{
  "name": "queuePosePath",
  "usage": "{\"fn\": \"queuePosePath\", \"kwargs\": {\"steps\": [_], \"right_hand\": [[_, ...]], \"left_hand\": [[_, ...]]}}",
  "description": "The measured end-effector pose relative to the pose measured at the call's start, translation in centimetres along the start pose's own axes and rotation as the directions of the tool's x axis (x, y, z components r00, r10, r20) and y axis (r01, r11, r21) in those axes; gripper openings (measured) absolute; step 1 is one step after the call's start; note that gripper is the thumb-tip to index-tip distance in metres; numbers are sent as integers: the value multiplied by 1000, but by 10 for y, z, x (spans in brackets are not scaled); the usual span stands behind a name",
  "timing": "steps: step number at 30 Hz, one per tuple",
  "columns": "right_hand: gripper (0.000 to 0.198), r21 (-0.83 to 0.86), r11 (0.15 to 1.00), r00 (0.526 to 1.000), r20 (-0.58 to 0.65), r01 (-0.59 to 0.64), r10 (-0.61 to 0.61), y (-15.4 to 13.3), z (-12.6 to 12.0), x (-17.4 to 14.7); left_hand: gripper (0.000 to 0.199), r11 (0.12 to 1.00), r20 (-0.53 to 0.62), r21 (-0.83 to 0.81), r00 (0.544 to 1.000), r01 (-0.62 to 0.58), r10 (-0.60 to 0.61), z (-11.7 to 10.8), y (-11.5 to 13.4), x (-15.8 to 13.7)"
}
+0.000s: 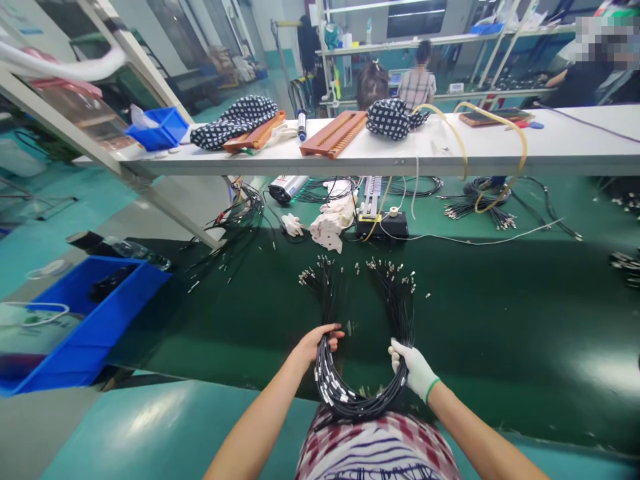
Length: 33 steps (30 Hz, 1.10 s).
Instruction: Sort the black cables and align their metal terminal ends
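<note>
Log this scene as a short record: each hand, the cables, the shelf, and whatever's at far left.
Left hand: bare, gripping one side of the cable bundle
Right hand: white-gloved, gripping the other side
Cables: black, bent in a U, metal-tipped ends pointing away from the person
Shelf: brown slotted tray, small blue bin, other items
Far left: large blue bin

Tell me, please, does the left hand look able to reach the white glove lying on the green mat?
Probably yes, if the left hand first releases the cable bundle. Some cable ends lie towards the white glove, but the way above looks free.
</note>
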State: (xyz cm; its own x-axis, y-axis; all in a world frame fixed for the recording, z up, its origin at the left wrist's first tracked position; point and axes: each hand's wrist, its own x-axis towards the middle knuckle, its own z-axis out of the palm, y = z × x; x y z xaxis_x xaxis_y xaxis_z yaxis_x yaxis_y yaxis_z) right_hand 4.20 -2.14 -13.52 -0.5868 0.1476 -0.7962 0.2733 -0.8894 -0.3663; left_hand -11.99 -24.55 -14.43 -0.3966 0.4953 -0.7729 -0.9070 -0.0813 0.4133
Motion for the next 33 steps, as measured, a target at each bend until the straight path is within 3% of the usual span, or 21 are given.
{"fn": "queuePosePath", "kwargs": {"steps": [4, 7, 13, 16, 18, 20, 22, 23, 25, 30, 33], "right_hand": [[42, 35, 983, 979, 95, 179, -181, -9, 9, -4], [48, 26, 975, 971, 78, 223, -224, -3, 13, 12], [41, -179, 967, 982, -10, 183, -188, 26, -5, 36], [39, -310, 944, 991, -27, 115, -130, 31, -20, 28], [36, -373, 925, 995, -32, 72, -90, 29, -27, 22], [33, -409, 912, 998, -33, 42, -60, 26, -27, 19], [31, -418, 908, 999, -26, 21, -35, 22, -21, 16], [30, -414, 910, 1000, -16, 15, -24, 21, -17, 15], [31, -390, 920, 1000, 23, 23, -15, 16, -6, 13], [31, -291, 953, 994, 90, 87, -63, 0, 11, 15], [33, -226, 973, 998, 58, 44, -31, 2, 5, 17]], "left_hand": [[47, 955, 2, -2, 955, -298, 298, 0, 25, -19], [58, 908, -77, 96, 906, -408, 415, -8, 30, -20], [65, 817, -335, 456, 783, -351, 524, -28, 9, -9], [66, 719, -359, 616, 696, -324, 622, -29, -8, -17], [70, 582, -263, 738, 649, -342, 714, -24, -26, -29], [75, 285, 62, 880, 686, -381, 725, -17, -49, -42], [74, -67, 413, 898, 782, -435, 466, -12, -72, -51], [72, -181, 488, 873, 817, -453, 306, -10, -80, -55], [68, -267, 488, 857, 861, -441, 141, -6, -90, -57], [36, -304, 465, 862, 872, -406, 153, 12, -81, -54], [35, -298, 475, 862, 860, -411, 186, 25, -77, -53]]}}
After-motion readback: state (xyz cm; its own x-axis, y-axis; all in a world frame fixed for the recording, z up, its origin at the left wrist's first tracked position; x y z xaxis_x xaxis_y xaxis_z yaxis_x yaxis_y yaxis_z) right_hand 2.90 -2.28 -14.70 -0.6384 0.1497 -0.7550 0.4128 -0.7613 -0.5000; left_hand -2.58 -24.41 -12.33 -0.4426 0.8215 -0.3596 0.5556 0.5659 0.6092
